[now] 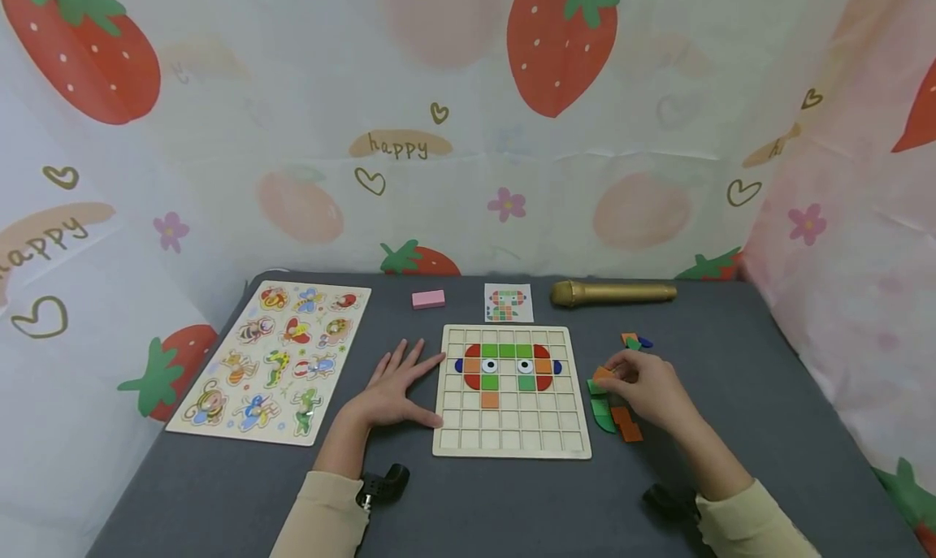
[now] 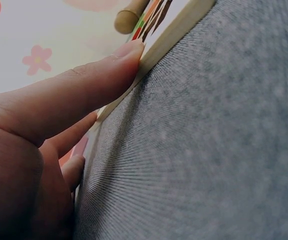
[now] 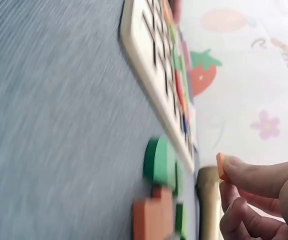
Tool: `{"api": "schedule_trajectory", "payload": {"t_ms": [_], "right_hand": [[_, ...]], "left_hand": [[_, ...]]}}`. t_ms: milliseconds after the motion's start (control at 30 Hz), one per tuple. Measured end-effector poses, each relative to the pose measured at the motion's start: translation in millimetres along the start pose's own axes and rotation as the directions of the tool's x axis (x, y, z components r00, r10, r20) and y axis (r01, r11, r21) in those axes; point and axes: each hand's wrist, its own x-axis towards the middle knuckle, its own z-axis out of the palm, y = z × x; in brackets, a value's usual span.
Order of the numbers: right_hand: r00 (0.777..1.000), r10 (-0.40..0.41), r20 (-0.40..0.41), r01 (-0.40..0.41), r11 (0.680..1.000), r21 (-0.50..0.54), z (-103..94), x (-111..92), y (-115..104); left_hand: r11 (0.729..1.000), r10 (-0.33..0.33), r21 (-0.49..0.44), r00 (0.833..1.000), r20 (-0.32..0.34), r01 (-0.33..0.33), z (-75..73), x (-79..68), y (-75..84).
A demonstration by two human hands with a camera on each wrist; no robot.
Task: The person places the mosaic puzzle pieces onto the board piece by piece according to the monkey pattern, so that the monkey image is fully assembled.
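Note:
My right hand (image 1: 647, 386) pinches a small orange tile (image 3: 220, 166) between thumb and fingertips, over the loose pieces to the right of the board. My left hand (image 1: 395, 387) lies with fingers spread, its thumb and a fingertip at the left edge of the wooden grid board (image 1: 512, 449). Red, green, orange and blue pieces and two eye tiles fill upper cells of the board, with one orange square (image 1: 490, 400) below them. Beside the board lie green pieces (image 1: 603, 416) and orange pieces (image 1: 626, 425). In the right wrist view these loose pieces sit below the held tile.
A small pattern card (image 1: 509, 303) lies behind the board, between a pink block (image 1: 428, 300) and a gold microphone (image 1: 614, 292). An insect picture board (image 1: 278, 363) lies at left. Near my right hand is a blue piece (image 1: 645, 343). A strawberry-print cloth (image 1: 468, 201) hangs behind the table.

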Motion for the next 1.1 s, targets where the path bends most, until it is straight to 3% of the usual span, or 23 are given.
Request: {"api": "schedule_trajectory", "payload": {"t_ms": [367,667,1100], "right_hand": [[0.993,-0.110,0.049,0.106,0.990,0.090,28.5,7.4,-33.8],[0.986,-0.152,0.072,0.139,0.977,0.162,63.2,15.0,-54.7],[0.977,-0.193,0.095,0.192,0.981,0.020,89.5,20.6,-76.4]], "left_hand": [[1.000,0.003,-0.004,1.000,0.007,-0.003,-1.3,-0.6,1.3],[1.000,0.005,-0.006,1.000,0.003,-0.005,-1.4,-0.7,1.1],[1.000,0.006,-0.010,1.000,0.003,-0.006,-1.3,-0.9,1.6]]}}
